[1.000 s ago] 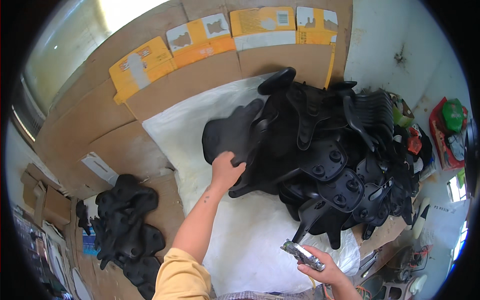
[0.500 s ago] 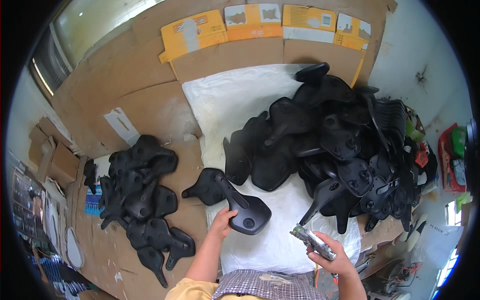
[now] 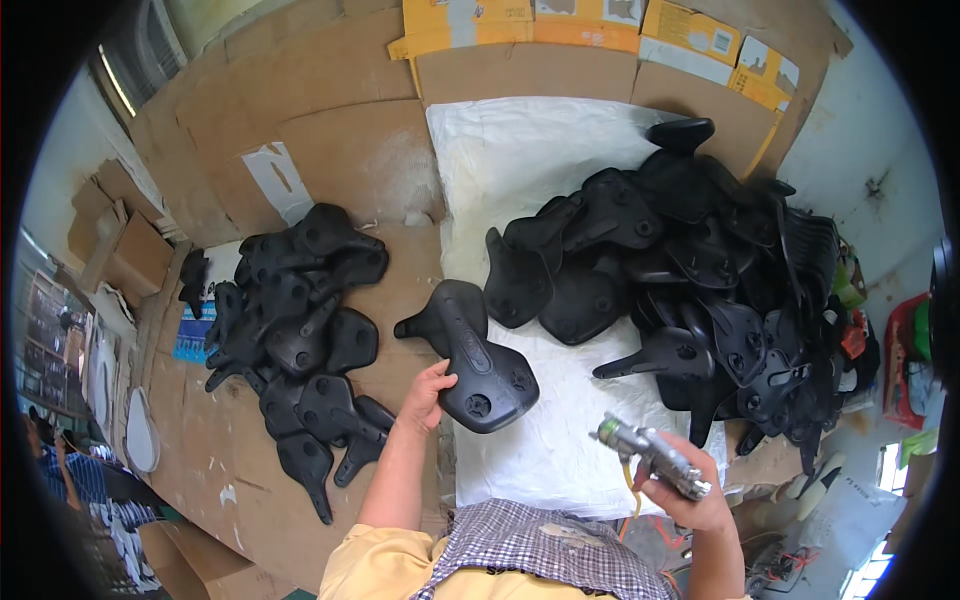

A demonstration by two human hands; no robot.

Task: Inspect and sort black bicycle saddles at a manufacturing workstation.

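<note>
Left hand (image 3: 430,395): grasping a black moulded saddle-shaped piece (image 3: 490,385) by its left edge, fingers and thumb pinched around it. The piece is over the left edge of the white sheet (image 3: 500,180), toward the person; wide end to the lower right, long narrow end pointing away, round sockets on the wide part.

A second black piece (image 3: 424,323) sits partly hidden behind it, its tip pointing left past the sheet's edge; cannot tell whether the two touch.

Right hand (image 3: 690,480): clenched around a silver metal hand tool (image 3: 655,460), nose to the left, green band near the front, yellow hose (image 3: 630,477) hanging beneath. Tool is over the sheet's near right corner, apart from the piece.

Sheet lies on a cardboard-covered table (image 3: 200,440). Large right-hand heap (image 3: 700,290) of similar pieces covers the sheet's right side and spills past its right edge, a nested stack (image 3: 815,250) at its far right. Smaller left-hand heap (image 3: 300,320) on bare cardboard, toward the table's left edge; blue packet (image 3: 195,330) partly under it.

Person wears a checked apron (image 3: 540,545) over yellow sleeves (image 3: 375,560).
</note>
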